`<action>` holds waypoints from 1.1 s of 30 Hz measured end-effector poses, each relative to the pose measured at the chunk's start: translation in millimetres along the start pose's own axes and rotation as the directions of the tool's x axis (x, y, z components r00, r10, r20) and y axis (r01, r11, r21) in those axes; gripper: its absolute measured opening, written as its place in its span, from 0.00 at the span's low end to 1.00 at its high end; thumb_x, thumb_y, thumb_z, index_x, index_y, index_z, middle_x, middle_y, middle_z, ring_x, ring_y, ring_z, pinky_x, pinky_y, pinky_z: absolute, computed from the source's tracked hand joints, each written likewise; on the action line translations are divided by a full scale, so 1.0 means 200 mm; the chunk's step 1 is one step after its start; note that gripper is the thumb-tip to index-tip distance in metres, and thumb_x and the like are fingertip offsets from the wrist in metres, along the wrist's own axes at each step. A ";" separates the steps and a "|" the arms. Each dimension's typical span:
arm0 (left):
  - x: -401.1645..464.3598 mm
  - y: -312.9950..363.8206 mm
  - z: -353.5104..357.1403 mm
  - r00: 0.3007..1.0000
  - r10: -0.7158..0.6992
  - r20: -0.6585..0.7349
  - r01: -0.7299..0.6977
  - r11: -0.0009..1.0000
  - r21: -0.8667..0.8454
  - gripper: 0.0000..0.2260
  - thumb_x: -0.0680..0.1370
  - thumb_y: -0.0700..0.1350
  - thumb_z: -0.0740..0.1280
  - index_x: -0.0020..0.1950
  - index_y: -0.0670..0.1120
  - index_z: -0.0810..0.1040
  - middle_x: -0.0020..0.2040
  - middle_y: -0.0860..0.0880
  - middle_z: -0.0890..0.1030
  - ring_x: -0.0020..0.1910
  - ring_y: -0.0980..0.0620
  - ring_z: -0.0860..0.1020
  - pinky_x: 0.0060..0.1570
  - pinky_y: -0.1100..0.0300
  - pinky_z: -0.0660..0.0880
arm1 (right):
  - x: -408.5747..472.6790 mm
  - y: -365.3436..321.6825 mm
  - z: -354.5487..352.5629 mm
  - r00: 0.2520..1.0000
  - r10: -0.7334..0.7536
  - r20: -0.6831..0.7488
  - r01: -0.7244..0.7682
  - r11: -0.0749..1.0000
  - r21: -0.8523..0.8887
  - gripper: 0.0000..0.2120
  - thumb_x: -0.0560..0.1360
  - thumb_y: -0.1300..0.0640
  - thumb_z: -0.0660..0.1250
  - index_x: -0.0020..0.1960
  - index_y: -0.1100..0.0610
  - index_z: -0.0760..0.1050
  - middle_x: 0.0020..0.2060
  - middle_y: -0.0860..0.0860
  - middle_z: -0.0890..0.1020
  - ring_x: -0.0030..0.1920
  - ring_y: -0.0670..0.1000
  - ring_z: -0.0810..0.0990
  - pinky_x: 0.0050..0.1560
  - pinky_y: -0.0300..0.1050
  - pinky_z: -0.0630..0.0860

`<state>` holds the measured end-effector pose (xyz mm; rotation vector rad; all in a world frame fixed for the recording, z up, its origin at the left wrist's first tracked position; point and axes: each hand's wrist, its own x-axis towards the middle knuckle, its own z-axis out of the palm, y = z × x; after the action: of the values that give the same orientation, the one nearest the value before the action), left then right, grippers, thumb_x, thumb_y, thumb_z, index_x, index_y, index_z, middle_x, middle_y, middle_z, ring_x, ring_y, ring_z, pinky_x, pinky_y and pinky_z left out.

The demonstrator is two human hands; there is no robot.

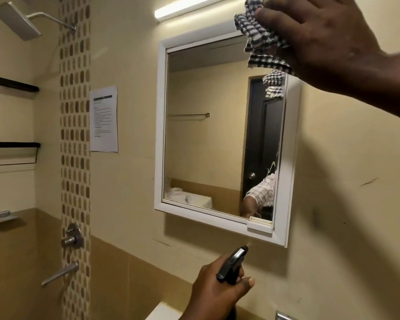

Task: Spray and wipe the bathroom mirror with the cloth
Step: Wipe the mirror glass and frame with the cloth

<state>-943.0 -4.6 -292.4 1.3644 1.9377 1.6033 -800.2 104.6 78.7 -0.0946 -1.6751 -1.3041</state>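
The white-framed bathroom mirror [206, 125] hangs on the beige tiled wall at mid-frame. My right hand [321, 40] is at its top right corner and presses a black-and-white checked cloth [259, 35] against the glass and frame there. The cloth's reflection shows just beneath it. Below the mirror's bottom edge, my left hand [217, 287] grips a dark spray bottle [232, 264], nozzle pointing up toward the lower right corner of the mirror. Streaks of liquid mark the glass near its right edge.
A tube light [189, 8] is mounted above the mirror. A printed notice [103, 118] is stuck left of it. Further left are a shower head [15, 20], tap fittings [71, 239], a soap dish [2, 217] and dark shelves [12, 85]. A white basin edge [162, 311] lies below.
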 end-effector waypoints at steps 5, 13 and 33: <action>0.00 0.06 0.10 1.000 0.001 0.023 0.000 1.000 -0.029 0.14 0.65 0.60 0.72 0.44 0.53 0.79 0.39 0.58 0.83 0.39 0.57 0.79 0.45 0.59 0.75 | -0.05 0.03 -0.03 1.000 0.007 0.019 -0.007 1.000 -0.021 0.25 0.84 0.46 0.53 0.78 0.55 0.57 0.75 0.58 0.64 0.72 0.62 0.65 0.69 0.55 0.59; 0.01 0.16 0.11 0.993 -0.090 0.082 0.096 0.992 -0.076 0.15 0.66 0.56 0.76 0.50 0.53 0.82 0.44 0.57 0.85 0.44 0.62 0.81 0.46 0.66 0.75 | -0.15 0.07 -0.08 0.999 0.004 0.045 -0.002 0.999 -0.034 0.26 0.84 0.45 0.53 0.78 0.55 0.58 0.74 0.58 0.66 0.66 0.63 0.68 0.60 0.55 0.60; 0.09 0.40 -0.05 0.958 -0.118 0.263 0.101 0.992 0.077 0.12 0.73 0.51 0.73 0.54 0.62 0.76 0.43 0.50 0.85 0.45 0.54 0.82 0.55 0.58 0.76 | -0.18 0.03 -0.11 0.992 -0.013 0.125 0.009 0.999 0.031 0.30 0.80 0.43 0.52 0.77 0.57 0.60 0.73 0.61 0.67 0.67 0.64 0.69 0.60 0.55 0.62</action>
<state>-921.5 -1.0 -212.3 1.3902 1.8783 1.2453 -765.5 107.0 56.4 -0.1520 -1.8035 -1.3032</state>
